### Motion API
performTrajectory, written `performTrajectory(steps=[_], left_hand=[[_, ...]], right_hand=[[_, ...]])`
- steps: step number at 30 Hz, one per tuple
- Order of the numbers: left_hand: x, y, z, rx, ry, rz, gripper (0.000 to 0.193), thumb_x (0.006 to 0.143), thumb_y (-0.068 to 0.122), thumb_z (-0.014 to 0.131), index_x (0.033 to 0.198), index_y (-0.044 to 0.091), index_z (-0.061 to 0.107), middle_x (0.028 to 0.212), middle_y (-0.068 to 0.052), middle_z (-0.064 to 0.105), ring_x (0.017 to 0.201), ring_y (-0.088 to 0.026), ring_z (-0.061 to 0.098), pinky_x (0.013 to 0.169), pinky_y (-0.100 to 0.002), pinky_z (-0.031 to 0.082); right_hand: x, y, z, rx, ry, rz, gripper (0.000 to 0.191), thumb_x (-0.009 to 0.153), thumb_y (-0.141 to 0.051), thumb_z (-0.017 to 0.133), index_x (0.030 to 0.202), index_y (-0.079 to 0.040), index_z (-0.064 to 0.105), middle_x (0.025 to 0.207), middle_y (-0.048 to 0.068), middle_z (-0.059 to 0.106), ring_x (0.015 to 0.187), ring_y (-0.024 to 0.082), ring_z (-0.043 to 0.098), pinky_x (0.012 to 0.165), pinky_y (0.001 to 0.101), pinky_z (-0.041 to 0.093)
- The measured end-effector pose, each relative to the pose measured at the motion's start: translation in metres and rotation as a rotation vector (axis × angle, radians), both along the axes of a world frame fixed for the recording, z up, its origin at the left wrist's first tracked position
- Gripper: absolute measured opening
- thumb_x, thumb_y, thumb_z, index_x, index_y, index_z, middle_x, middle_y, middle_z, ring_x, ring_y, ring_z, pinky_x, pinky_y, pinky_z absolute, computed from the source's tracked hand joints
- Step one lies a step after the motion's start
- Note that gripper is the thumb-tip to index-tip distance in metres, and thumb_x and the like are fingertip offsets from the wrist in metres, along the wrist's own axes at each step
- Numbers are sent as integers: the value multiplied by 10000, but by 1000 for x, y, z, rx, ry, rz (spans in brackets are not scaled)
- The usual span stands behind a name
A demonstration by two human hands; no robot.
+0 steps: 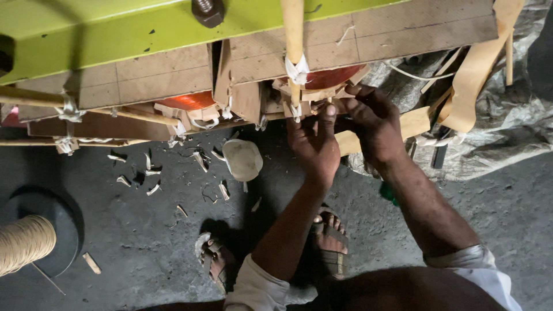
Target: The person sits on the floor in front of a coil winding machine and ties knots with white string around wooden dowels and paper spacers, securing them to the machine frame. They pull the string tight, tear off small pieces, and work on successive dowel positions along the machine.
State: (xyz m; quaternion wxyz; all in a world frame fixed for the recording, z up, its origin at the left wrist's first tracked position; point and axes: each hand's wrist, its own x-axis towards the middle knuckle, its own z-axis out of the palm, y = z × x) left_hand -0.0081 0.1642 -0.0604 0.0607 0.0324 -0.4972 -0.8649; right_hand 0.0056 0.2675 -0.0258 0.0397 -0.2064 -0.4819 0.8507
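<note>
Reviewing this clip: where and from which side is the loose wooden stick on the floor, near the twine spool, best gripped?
The short wooden stick lies flat on the grey floor, apart from the twine spool. Probably best pinched at its middle across the narrow width, coming from above, since nothing crowds its long sides. Both hands are up at the cardboard pieces.

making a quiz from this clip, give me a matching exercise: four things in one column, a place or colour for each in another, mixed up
Things:
1. beam
2. spool
3. left hand
4. scraps

Places or colours:
a. strewn on the grey floor
b. lime green, along the top
c. at the tied stick joint
d. tan, at the left edge

Pairs: 1-b, 2-d, 3-c, 4-a
</note>
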Motion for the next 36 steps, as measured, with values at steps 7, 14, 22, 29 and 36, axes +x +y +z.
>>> performTrajectory(steps=[7, 14, 22, 29, 36], left_hand=[[1, 4, 8, 38, -1, 28, 709, 1008, -9, 673, 1616, 52, 313, 1363, -88, 615, 1218, -178, 619, 1092, -345, 508], [0, 6, 4, 126, -17, 17, 718, 1010, -1, 689, 1627, 35, 324, 1377, -103, 601, 1213, -192, 608, 1081, -366, 503], [0, 11, 1, 255, -43, 38, 734, 969, -77, 674, 1611, 35, 337, 1315, -96, 618, 1168, -173, 613, 1034, -335, 521], [-3, 21, 7, 257, -74, 99, 689, 978, -81, 687, 1588, 6, 378, 1319, -74, 592, 1136, -161, 578, 978, -303, 510], [1, 21, 19, -243, -124, 75, 590, 972, 38, 768, 1463, -32, 447, 1065, -103, 712, 983, -164, 691, 947, -301, 591]], right_hand=[[-4, -2, 5, -87, 116, -153, 297, 1002, 60, 672, 1259, -39, 559, 1081, 133, 698, 987, 229, 692, 941, 390, 591], [-2, 0, 21, 73, 39, -167, 406, 927, 31, 651, 1294, -47, 496, 1063, 86, 708, 980, 210, 714, 899, 383, 620], [-3, -18, 16, 381, 108, -203, 520, 938, 111, 762, 1351, 4, 464, 999, 96, 636, 922, 183, 679, 858, 331, 607], [2, -8, -16, 394, 138, -219, 503, 965, 81, 684, 1388, -36, 438, 994, 94, 684, 906, 168, 679, 814, 289, 579], [41, -40, -82, 244, 139, -147, 442, 966, -7, 694, 1363, -69, 510, 1142, 141, 601, 1015, 258, 593, 881, 387, 539]])
